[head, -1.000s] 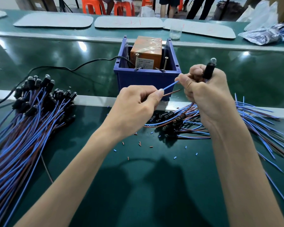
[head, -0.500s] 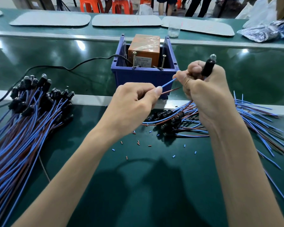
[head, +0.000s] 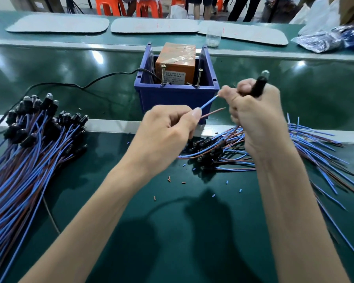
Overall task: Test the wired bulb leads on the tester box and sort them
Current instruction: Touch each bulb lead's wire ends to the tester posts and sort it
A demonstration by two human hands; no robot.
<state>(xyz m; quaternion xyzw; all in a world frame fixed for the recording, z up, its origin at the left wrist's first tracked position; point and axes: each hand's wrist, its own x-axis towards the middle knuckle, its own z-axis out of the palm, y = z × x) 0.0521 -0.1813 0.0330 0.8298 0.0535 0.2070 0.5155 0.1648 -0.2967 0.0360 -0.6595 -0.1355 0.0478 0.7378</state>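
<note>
In the head view, the test contact is not yet made, and I think this is where it can fail. The thin blue wire (head: 208,102) and the thin brown wire (head: 213,112) must each meet one of the two upright metal screws (head: 163,75) in front of the orange tester box (head: 175,58). If both ends land on one screw, or one end slides off, the bulb will not light and a good lead may be sorted as bad. The tidy bundle of leads at the left (head: 29,150) and the loose heap at the right (head: 223,148) look alike, so a lead dropped on the wrong one would be hard to find.

The right hand (head: 253,119) is clenched around the black bulb holder with a clear glass bulb (head: 259,85), which stands out of the top of the fist. The left hand (head: 168,129) pinches both wires between thumb and fingers. The blue end reaches the right fingertips; the brown end is free, just short of them. The lead lies between the hands, just near of the dark blue plastic bin (head: 176,99).
</note>
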